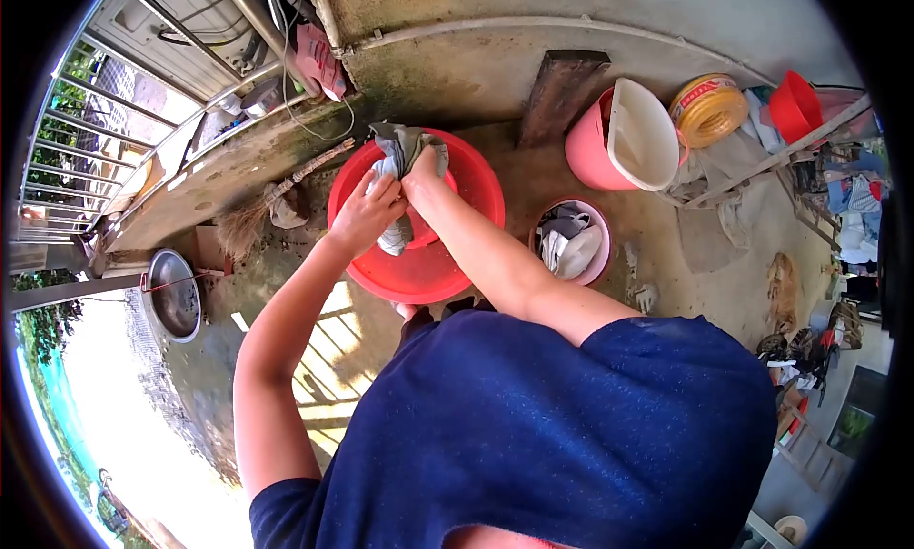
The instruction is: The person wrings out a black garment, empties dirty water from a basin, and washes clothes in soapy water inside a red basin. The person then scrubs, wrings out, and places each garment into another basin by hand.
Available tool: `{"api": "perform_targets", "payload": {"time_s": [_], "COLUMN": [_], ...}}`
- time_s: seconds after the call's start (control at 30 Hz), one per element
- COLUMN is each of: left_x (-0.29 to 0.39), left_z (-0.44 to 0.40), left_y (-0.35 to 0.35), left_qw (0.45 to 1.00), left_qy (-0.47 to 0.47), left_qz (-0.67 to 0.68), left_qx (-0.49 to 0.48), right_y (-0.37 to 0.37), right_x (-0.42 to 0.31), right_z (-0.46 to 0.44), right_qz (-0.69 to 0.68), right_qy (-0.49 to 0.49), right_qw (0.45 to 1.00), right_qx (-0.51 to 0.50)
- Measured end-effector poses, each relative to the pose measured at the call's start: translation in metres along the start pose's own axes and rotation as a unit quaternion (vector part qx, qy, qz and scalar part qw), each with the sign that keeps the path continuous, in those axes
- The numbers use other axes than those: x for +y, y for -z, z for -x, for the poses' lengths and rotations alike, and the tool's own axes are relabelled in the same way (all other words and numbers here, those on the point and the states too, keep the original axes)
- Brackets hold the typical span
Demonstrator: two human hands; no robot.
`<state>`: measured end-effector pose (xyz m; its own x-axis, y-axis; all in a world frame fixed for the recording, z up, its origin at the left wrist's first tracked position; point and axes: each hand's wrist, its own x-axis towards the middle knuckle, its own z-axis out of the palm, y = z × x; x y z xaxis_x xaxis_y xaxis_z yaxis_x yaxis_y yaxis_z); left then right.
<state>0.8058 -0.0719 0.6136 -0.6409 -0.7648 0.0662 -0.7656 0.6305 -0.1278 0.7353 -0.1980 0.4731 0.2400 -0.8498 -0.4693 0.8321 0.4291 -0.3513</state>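
On the concrete floor (205, 368), a wide red basin (457, 273) stands in front of the person. To its right are a pink bucket (592, 149) and, nearer the person, a smaller basin (600, 263) of dark and pale clothes (571, 244). A metal basin (175, 295) stands well to the left, with a broom (249, 227) between. A greyish cloth (394, 237) is bunched over the red basin, in both hands: the right hand (425, 176) clenches its upper part, and the left hand (369, 210) grips it just beside.
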Motion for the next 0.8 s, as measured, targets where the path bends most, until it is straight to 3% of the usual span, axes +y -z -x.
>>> {"api": "perform_targets", "payload": {"time_s": [0.07,0.1,0.13,0.17,0.2,0.27,0.3,0.33,0.4,0.43,0.47,0.5,0.53,0.57,0.63,0.67,0.73,0.77,0.8], "left_x": [0.012,0.026,0.041,0.058,0.061,0.046,0.039,0.033,0.025,0.012,-0.004,-0.012,-0.019,-0.025,-0.041,-0.039,-0.018,-0.008,0.004], "left_z": [0.009,0.016,0.023,0.028,0.030,0.033,0.029,0.028,0.026,0.024,0.024,0.025,0.028,0.028,0.019,0.011,-0.019,-0.028,-0.031], "left_y": [0.005,0.006,0.005,-0.002,-0.010,-0.021,-0.033,-0.048,-0.074,-0.075,-0.072,-0.069,-0.066,-0.056,-0.033,-0.022,0.043,0.061,0.077], "left_qw": [0.999,0.951,0.838,0.650,0.480,0.033,-0.100,-0.100,-0.030,-0.097,-0.162,-0.164,-0.042,0.081,0.029,0.107,0.325,0.413,0.510], "left_qy": [0.029,0.162,0.282,0.457,0.602,0.552,0.517,0.516,0.405,0.427,0.445,0.443,0.467,0.480,0.437,0.364,0.347,0.340,0.319], "left_qz": [0.044,0.233,0.407,0.552,0.614,0.827,0.843,0.844,0.873,0.848,0.817,0.819,0.788,0.740,0.743,0.728,0.675,0.664,0.636], "left_qx": [0.006,0.122,0.229,0.254,0.172,0.105,0.108,0.109,0.270,0.299,0.328,0.325,0.399,0.465,0.507,0.571,0.565,0.522,0.484], "right_y": [-0.001,-0.006,-0.014,-0.018,-0.021,-0.029,-0.036,-0.050,-0.061,-0.014,-0.031,-0.048,-0.071,-0.069,-0.051,-0.058,-0.063,-0.064,-0.045], "right_x": [-0.007,-0.012,-0.018,-0.022,-0.023,-0.022,-0.022,-0.024,-0.030,-0.015,-0.022,-0.031,-0.042,-0.039,-0.024,-0.023,-0.020,-0.019,-0.013], "right_z": [-0.006,-0.009,-0.007,-0.004,0.000,0.010,0.021,0.037,0.059,0.024,0.043,0.064,0.090,0.087,0.062,0.056,0.054,0.046,0.017], "right_qz": [-0.014,-0.062,-0.110,-0.112,-0.110,-0.091,-0.049,-0.048,-0.033,-0.091,-0.105,-0.057,-0.011,-0.031,-0.015,-0.016,0.019,0.039,-0.036], "right_qy": [-0.042,-0.044,-0.044,-0.042,-0.044,-0.036,-0.026,-0.026,-0.043,-0.119,-0.145,-0.148,-0.150,-0.155,-0.157,-0.151,-0.141,-0.195,-0.262], "right_qw": [0.999,0.997,0.993,0.989,0.990,0.995,0.998,0.998,0.998,0.967,0.965,0.979,0.987,0.985,0.979,0.980,0.980,0.969,0.922], "right_qx": [0.012,-0.008,-0.026,-0.085,-0.080,0.008,0.005,0.004,-0.043,-0.205,-0.191,-0.128,-0.063,-0.076,-0.127,-0.128,-0.139,-0.144,-0.284]}}
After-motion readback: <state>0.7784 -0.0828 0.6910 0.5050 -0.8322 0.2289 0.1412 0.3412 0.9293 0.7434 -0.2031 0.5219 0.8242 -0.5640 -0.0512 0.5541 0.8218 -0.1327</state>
